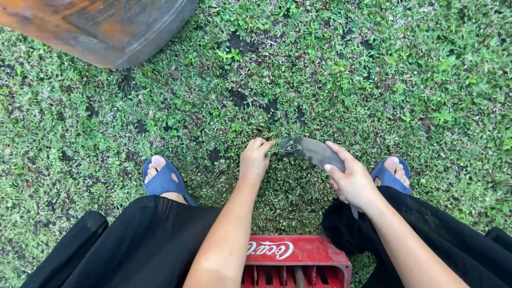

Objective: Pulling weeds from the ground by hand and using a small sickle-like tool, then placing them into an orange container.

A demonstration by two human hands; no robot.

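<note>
Pinching a thin tuft of weed (276,150), the left hand (254,160) has its grip closed tight just above the grass (346,69). Right beside it, the right hand (351,181) wraps its grip around a curved knife (312,151), forefinger laid along the blade, whose tip touches the tuft. Blue slippers (162,178) sit left and right. Nearer, a red plastic crate (298,258); far left, a rusty drum (101,26).

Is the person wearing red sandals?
No, both sandals are blue open-toed slides, the left blue sandal and the right blue sandal, on green grass.
</note>
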